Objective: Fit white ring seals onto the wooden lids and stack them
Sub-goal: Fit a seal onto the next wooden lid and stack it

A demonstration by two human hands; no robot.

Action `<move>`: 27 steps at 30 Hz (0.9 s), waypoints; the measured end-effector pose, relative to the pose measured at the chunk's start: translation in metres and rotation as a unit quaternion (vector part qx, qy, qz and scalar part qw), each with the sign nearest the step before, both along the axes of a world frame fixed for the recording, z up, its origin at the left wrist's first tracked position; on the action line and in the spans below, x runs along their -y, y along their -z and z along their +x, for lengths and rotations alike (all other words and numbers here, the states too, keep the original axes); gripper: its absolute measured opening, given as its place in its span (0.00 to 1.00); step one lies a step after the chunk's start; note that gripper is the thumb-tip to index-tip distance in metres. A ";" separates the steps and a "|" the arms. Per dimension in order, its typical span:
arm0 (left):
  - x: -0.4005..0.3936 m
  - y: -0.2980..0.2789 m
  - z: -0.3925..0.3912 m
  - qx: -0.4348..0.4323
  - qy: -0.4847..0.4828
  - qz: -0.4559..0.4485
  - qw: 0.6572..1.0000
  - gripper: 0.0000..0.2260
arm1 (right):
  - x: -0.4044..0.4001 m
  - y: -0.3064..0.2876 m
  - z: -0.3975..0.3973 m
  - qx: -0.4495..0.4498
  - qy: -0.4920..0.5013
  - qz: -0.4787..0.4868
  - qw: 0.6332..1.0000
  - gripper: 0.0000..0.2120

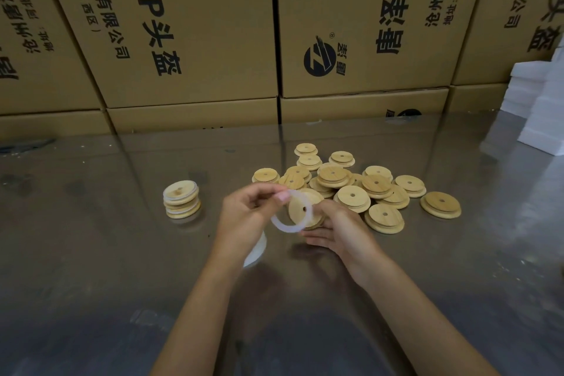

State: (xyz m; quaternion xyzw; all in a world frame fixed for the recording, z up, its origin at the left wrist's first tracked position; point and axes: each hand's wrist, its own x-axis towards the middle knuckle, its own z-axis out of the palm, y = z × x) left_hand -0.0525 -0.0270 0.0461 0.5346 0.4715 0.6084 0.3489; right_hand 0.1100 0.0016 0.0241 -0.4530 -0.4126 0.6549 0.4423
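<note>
Presently the left hand (244,214) pinches a white ring seal (291,211) at its upper rim between thumb and fingertip, the remaining fingers loosely curled. The seal hangs from that pinch, raised off the surface (91,253), its open face turned toward the right hand.

The right hand (335,229) cradles one wooden lid (300,207) in curled fingers, tilted on edge, with its stepped face and centre hole presented leftward to the seal. Seen from above, the seal overlaps the lid: the lid's centre hole shows through the ring's opening. Whether the ring already touches the lid's rim cannot be told.

The governing relation: the seal lies immediately left of and in front of the lid, the two roughly face to face, with the seal's lower arc hanging below and left of the lid's edge. In my judgement the fitting step is in hand, and the ring needs drawing rightward over the lid's narrower step.

A short finished stack (182,203), white rims visible, stands to the left, well apart from both hands. The loose heap of unfitted lids (354,189) lies far right, just beyond the right hand. A pale object (256,250), possibly more seals, sits beneath the left wrist, largely hidden. Cardboard cartons (189,24) line the far edge.
</note>
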 end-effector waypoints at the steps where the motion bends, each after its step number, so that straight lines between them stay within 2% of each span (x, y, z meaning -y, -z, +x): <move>1: 0.000 0.001 0.005 0.003 0.032 0.000 0.999 0.04 | 0.001 0.000 0.001 -0.003 -0.013 0.005 1.000 0.12; 4: -0.001 0.006 0.014 -0.014 0.070 -0.013 0.997 0.05 | 0.003 0.002 0.003 -0.024 -0.035 0.013 0.999 0.11; 8: -0.007 0.014 0.016 -0.018 -0.012 -0.010 1.000 0.08 | 0.000 0.004 0.001 -0.024 -0.038 0.009 0.999 0.11; 11: -0.008 0.016 0.013 -0.017 -0.065 0.006 0.998 0.06 | 0.000 0.002 -0.002 -0.003 -0.043 0.002 0.999 0.15; 15: -0.008 0.015 0.012 -0.039 -0.084 0.012 0.996 0.05 | 0.002 0.000 -0.004 0.025 -0.047 0.011 0.999 0.16; 19: -0.007 0.014 0.015 -0.055 -0.093 0.022 0.994 0.09 | 0.005 -0.004 -0.006 0.041 -0.062 0.031 0.997 0.17; 23: -0.007 0.013 0.014 -0.070 -0.094 0.022 0.993 0.11 | 0.009 -0.005 -0.007 0.095 -0.062 0.075 0.991 0.14; 27: -0.009 0.014 0.013 -0.086 -0.080 0.001 0.993 0.12 | 0.011 -0.002 -0.007 0.100 -0.044 0.110 0.988 0.10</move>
